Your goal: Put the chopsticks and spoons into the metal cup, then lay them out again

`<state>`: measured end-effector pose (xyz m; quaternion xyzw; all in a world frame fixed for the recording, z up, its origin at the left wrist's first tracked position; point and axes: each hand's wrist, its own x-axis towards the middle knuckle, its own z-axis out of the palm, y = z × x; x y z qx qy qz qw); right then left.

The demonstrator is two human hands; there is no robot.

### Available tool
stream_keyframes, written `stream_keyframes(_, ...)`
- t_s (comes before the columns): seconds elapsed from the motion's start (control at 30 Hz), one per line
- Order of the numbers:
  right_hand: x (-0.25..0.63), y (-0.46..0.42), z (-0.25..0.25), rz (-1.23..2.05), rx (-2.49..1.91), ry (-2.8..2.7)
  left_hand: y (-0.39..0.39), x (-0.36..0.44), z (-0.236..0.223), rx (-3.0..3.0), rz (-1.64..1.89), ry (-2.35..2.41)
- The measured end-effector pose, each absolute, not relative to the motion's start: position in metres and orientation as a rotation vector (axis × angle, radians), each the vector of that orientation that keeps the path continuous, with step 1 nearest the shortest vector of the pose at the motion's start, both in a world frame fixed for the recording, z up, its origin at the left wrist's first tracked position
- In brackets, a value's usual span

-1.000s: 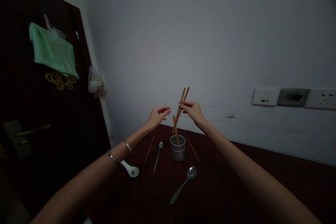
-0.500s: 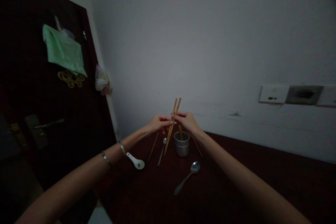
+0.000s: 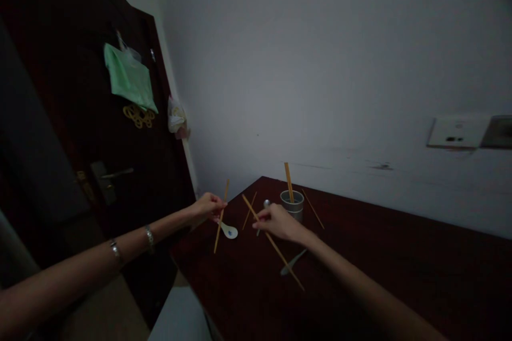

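My left hand (image 3: 209, 206) pinches a wooden chopstick (image 3: 218, 234), held nearly upright over the table's left side. A white ceramic spoon (image 3: 230, 232) lies just beyond that chopstick. Another wooden chopstick (image 3: 280, 253) slants across the table, gripped in my right hand (image 3: 277, 222). Behind that hand stands a metal cup (image 3: 295, 209) with chopsticks (image 3: 289, 181) leaning in it. A small metal spoon (image 3: 267, 203) is partly covered by my right hand. My right forearm hides the bowl end of a larger metal spoon (image 3: 288, 266).
Single thin sticks lie on either side of the cup, one to the left (image 3: 250, 210) and one to the right (image 3: 313, 209). The dark table (image 3: 380, 240) meets a white wall (image 3: 304, 90). A door (image 3: 132, 181) with a green cloth (image 3: 130, 75) is at left.
My hands were together over a pair of chopsticks. They have moved apart and lower, each with one chopstick. The view has turned slightly right.
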<state>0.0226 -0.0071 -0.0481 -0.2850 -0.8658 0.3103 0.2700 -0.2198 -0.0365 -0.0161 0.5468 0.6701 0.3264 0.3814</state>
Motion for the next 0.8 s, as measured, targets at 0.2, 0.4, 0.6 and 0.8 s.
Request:
stream_keyframes(0.2,0.01,-0.054,-0.09,0.714,-0.761,-2.637,-0.064,-0.276,-0.074,1.236,0.617,1.905)
stream_keyframes(0.4,0.005,-0.071,-0.118,0.584,-0.76,-2.733,-0.078,-0.289,-0.119,1.186,0.51,1.922)
stream_keyframes(0.6,0.007,-0.079,-0.129,0.596,-0.778,-2.697,-0.075,-0.287,-0.133,1.143,0.456,1.898)
stream_keyframes(0.8,0.01,-0.085,-0.132,0.543,-0.8,-2.682,-0.068,-0.295,-0.139,1.187,0.425,1.879)
